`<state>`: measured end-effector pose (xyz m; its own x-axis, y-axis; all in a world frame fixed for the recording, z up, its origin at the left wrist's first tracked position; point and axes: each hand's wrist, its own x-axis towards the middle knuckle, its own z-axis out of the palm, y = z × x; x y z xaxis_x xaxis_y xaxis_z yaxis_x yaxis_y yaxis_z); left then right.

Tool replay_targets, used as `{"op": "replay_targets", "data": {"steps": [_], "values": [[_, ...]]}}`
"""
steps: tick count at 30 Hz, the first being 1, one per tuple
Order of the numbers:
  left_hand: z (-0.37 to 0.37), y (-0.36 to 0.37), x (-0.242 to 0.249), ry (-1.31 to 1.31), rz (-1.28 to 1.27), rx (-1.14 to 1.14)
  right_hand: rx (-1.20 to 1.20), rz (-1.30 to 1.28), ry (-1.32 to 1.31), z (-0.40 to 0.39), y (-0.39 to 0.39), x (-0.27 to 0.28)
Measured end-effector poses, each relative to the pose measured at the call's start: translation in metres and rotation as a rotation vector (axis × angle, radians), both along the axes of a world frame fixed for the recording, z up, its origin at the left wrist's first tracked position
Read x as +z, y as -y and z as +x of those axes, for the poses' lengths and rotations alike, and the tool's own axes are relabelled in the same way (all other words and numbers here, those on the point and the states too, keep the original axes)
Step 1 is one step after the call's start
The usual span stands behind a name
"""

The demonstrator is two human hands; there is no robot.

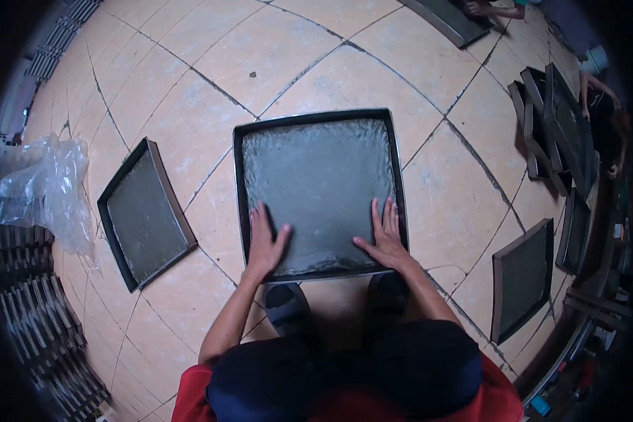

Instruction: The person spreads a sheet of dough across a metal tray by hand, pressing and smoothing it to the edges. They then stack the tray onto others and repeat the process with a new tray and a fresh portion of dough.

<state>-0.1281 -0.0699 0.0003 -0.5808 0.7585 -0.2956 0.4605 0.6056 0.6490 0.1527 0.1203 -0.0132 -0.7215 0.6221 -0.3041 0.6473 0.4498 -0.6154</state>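
Observation:
A square dark tray lies on the tiled floor in front of my feet, filled with a smooth grey layer that looks wet. The layer is rippled along the tray's edges. My left hand rests in the tray's lower left part, thumb and fingers apart, palm down. On the lower right side, my right hand lies the same way with its fingers stretched toward the far edge. Neither hand grips anything. Both wrists pass over the near rim.
Similar trays lie at left and right. A stack of trays leans at the right beside another person. At the top, another person's hand touches a tray. Clear plastic sheeting lies at left, above stacked slats.

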Motion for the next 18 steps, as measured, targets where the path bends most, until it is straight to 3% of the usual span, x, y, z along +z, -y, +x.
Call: {"op": "replay_targets", "data": {"steps": [1,2,4,6,7,8,10,11,12,13,14,15,16,17,18], "values": [[-0.009,-0.008,0.022,0.000,0.127,0.058,0.119,0.045,-0.015,0.000,0.005,0.021],[-0.023,-0.008,0.016,-0.218,0.283,0.043,0.238,0.097,-0.034,0.002,0.013,0.047],[-0.052,-0.022,0.040,-0.560,0.281,0.052,0.507,0.210,-0.044,0.008,0.023,0.050],[-0.099,-0.018,-0.003,-0.133,0.034,0.245,0.800,0.356,-0.029,0.024,0.013,0.019],[-0.121,-0.013,-0.036,-0.132,0.057,0.216,0.758,0.367,-0.008,0.020,-0.003,0.025],[-0.122,-0.014,-0.048,-0.053,0.129,0.230,0.783,0.777,-0.061,0.026,-0.029,0.006],[-0.093,-0.020,-0.052,-0.018,0.234,0.330,0.281,0.501,-0.080,0.020,-0.074,0.043],[-0.070,-0.024,-0.054,0.294,0.258,0.411,0.028,0.582,0.001,0.017,-0.088,0.052],[-0.037,-0.021,-0.059,0.610,0.275,0.488,-0.165,0.786,-0.030,0.025,-0.108,0.030],[0.004,-0.021,-0.068,0.864,0.362,0.555,-0.451,0.824,-0.080,0.029,-0.122,0.021],[0.038,-0.017,-0.054,1.233,0.104,0.501,-0.571,0.700,-0.182,0.029,-0.124,0.013],[0.069,-0.018,-0.019,1.291,-0.040,0.303,-0.681,0.569,-0.280,0.030,-0.123,0.003],[0.100,-0.019,0.017,1.326,-0.166,0.076,-0.786,0.430,-0.374,0.030,-0.118,-0.002],[0.116,-0.010,0.016,1.079,-0.005,-0.225,-0.760,0.333,-0.370,0.023,-0.104,-0.001],[0.109,-0.026,0.063,0.448,0.064,-0.532,-0.712,0.263,-0.402,0.017,-0.089,-0.003]]}}
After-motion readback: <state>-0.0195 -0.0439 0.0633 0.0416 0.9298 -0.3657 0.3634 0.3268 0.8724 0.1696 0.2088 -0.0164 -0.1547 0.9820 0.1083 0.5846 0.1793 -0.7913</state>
